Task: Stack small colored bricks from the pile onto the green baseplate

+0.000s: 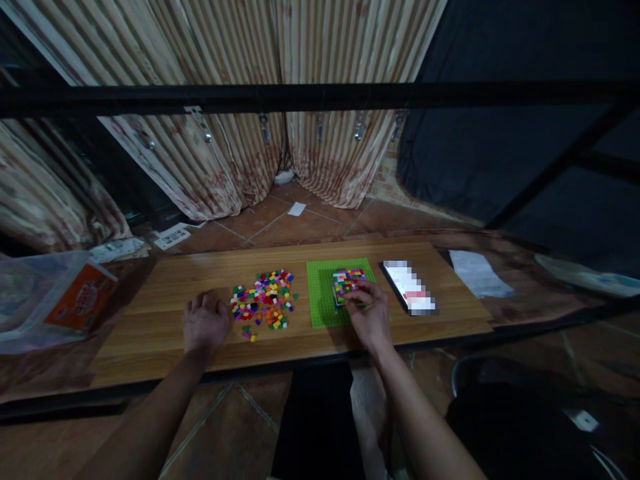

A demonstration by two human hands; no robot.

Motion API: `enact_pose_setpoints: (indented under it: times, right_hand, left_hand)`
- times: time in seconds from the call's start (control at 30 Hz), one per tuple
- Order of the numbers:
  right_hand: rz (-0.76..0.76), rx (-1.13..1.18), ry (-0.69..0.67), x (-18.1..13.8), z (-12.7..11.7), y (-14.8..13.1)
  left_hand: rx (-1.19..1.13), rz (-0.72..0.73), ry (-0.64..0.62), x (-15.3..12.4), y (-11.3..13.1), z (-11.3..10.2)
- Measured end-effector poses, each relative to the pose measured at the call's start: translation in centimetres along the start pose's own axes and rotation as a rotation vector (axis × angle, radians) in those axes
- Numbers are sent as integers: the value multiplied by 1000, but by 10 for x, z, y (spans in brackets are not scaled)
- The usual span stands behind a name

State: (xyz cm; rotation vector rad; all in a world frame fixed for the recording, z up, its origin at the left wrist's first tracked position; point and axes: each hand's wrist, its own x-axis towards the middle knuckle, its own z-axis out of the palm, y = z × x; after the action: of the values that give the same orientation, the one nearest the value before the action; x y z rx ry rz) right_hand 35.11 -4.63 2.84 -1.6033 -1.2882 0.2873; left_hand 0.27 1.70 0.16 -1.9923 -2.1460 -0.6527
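Observation:
My left hand [204, 323] rests palm down on the table, fingers loosely spread, just left of a scattered pile of small colourful building bricks [274, 285]. On the right, a green baseplate [320, 293] carries a low block built of many-coloured bricks [349, 277]. My right hand [369, 312] reaches over the near right side of this block, thumb and forefinger pinched together at its surface. Whatever sits between those fingertips is too small and covered to make out.
A phone [407, 287] with a lit, blurred screen lies right of the baseplate on the wooden table [165, 287]. Left stands a clear plastic box [30, 313] with an orange label. A dark rail [300, 100] crosses before striped curtains [225, 53]. White paper [480, 273] lies at right.

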Motion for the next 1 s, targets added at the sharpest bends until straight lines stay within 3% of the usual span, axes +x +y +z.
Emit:
enact_pose_setpoints:
  times: [0.3, 0.47, 0.6, 0.73, 0.87, 1.0]
  right_hand:
    - [-30, -113, -25, 1, 0, -4]
    - [-21, -24, -32, 2, -6, -4]
    - [-31, 44, 54, -1, -23, -2]
    - [8, -82, 137, -1, -32, 3]
    - [1, -222, 89, 17, -19, -6]
    - [-60, -384, -67, 49, 4, -28]
  left_hand:
    - [17, -16, -39, 0, 4, -5]
    - [27, -23, -33, 0, 7, -10]
    - [16, 15, -26, 1, 5, -8]
    - [25, -23, -33, 1, 2, -5]
    - [50, 11, -40, 2, 1, -5]
    - [93, 18, -61, 4, 1, -7]
